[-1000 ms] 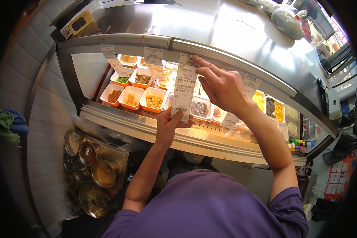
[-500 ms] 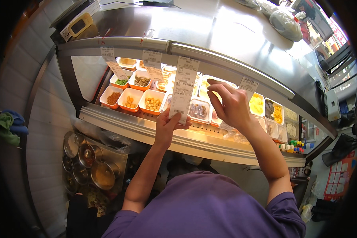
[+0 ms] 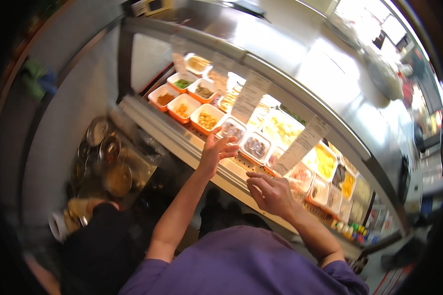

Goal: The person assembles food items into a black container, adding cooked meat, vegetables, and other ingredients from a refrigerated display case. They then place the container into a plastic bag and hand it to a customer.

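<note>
The left hand (image 3: 215, 152) has its fingers spread and loose, gripping nothing, raised over the front ledge (image 3: 182, 140) of a refrigerated display counter, fingertips just short of a small clear tub (image 3: 231, 130) of pale filling. The right hand (image 3: 270, 192) is lower and nearer the body, its fingers half curled and pointing toward the ledge, also holding nothing; it hovers close to the ledge, though whether it touches the metal cannot be told. Just beyond the left hand's fingers stand rows of small orange-rimmed tubs (image 3: 188, 105) with toppings in green, brown and yellow, and past the right hand lie more tubs with bright yellow pieces (image 3: 324, 161). Long white paper slips (image 3: 249, 97) hang from the curved steel top (image 3: 290, 59) of the counter, one of them (image 3: 301, 145) dangling just above and beyond the right hand. Both bare forearms rise from a purple shirt (image 3: 241, 265) at the lower edge. Off to the left, below the counter, round metal pots and lids (image 3: 108, 157) sit crowded together, and something dark (image 3: 98, 246) fills the lower left corner.
</note>
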Tool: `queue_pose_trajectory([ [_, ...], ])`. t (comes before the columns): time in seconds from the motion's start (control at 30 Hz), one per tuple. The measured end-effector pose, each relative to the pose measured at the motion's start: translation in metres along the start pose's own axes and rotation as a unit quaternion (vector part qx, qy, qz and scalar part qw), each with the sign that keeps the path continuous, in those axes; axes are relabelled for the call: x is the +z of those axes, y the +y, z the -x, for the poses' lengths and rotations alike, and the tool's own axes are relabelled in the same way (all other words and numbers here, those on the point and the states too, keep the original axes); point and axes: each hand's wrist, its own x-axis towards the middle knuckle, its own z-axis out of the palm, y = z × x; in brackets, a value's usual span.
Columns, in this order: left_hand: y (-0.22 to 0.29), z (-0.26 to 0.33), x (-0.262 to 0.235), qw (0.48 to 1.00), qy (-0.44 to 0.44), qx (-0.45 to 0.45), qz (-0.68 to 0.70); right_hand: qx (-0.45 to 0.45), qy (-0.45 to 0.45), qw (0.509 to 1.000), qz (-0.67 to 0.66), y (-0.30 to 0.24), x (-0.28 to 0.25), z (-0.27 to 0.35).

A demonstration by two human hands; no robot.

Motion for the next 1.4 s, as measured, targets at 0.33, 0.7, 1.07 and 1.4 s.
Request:
queue_pose_trajectory([
  [0.33, -0.124, 0.194, -0.057, 0.933, 0.084, 0.142, 0.32, -0.304, -0.17, 0.923, -0.164, -0.02, 0.201, 0.037],
  [0.7, -0.304, 0.589, -0.015, 0.574, 0.652, 0.431, 0.243, -0.166, -0.663, 0.57, -0.457, -0.303, 0.373, 0.122],
  [1.07, -0.346, 0.722, -0.075, 0.65, 0.66, 0.321, 0.197, 0.262, -0.524, 0.522, -0.62, -0.735, 0.538, 0.085],
  [1.4, -0.18, 0.714, -0.184, 0.654, 0.296, 0.654, 0.238, 0.118, -0.585, 0.392, -0.7, -0.524, 0.324, 0.163],
])
